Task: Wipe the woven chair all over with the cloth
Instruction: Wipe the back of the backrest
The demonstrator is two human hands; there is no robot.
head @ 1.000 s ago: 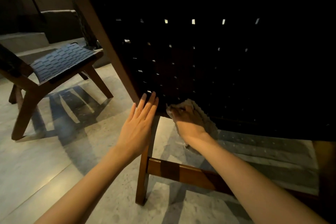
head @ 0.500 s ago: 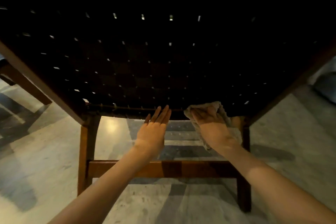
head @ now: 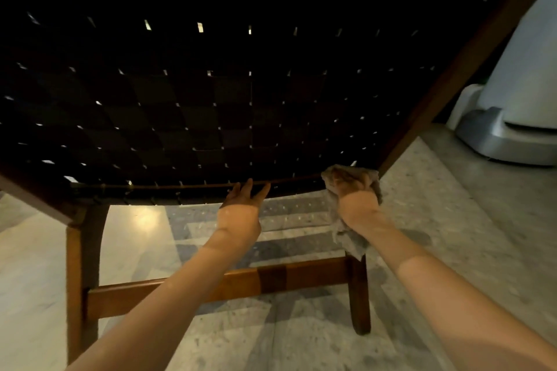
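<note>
where webbing (head: 235, 117) ends, right hand (head: 355, 199) grips cloth (head: 350, 242)

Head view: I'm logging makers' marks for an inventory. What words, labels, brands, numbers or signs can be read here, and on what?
None: no text, label, brand, number or sign can be read in this view.
The woven chair shows only dark straps and a wooden frame, with no markings.
The cloth gripped by the right hand is plain.
The pale appliance at the right edge shows no legible print.

Markings: none legible.
Woven chair (head: 211, 99), cloth (head: 351, 242), pale appliance (head: 527, 69): no text, label or number readable.
</note>
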